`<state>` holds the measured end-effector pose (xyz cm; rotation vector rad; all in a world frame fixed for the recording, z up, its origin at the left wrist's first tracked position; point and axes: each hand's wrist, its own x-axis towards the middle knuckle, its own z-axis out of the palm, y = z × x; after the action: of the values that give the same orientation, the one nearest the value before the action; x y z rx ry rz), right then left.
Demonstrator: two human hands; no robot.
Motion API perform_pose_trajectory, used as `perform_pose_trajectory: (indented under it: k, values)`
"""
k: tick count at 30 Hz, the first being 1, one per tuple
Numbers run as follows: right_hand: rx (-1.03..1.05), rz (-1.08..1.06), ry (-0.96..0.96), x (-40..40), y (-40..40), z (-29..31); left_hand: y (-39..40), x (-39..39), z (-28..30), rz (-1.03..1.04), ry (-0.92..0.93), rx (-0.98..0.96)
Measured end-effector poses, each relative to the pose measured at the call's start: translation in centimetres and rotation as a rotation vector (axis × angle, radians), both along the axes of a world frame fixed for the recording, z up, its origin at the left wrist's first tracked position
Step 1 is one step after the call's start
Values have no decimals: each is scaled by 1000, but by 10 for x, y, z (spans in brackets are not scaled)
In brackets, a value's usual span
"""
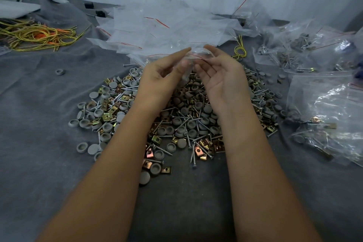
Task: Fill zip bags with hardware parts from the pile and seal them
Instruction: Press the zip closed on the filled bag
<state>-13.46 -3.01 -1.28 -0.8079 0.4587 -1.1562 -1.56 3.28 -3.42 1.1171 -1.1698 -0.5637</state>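
Nearest, two bare forearms reach forward over the pile of hardware parts (188, 122), a heap of grey caps, screws and brass-coloured clips on the grey cloth (39, 163); above its far edge the left hand (163, 72) and right hand (220, 76) face each other, palms inward, each pinching the top of one clear zip bag (193, 59) between thumb and fingertips, the bag hanging between them. Beyond lies a heap of empty bags (167, 25); filled bags (324, 104) sit to the right, yellow and orange ties (35, 35) far left.
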Motion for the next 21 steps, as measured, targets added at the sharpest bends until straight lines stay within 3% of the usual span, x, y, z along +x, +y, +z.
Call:
perform_pose_trajectory:
  k: [3, 6, 13, 21]
  values:
    - [-262, -92, 199, 1, 0, 0, 1, 4, 3, 26, 120, -87]
    - [-458, -188, 348, 3, 3, -2, 1, 11, 4, -90, 308, -101]
    - [-412, -240, 342, 4, 3, -3, -4, 12, 1, 137, 441, -238]
    - [-389, -229, 309, 5, 4, -2, -7, 17, -1, 242, 570, -215]
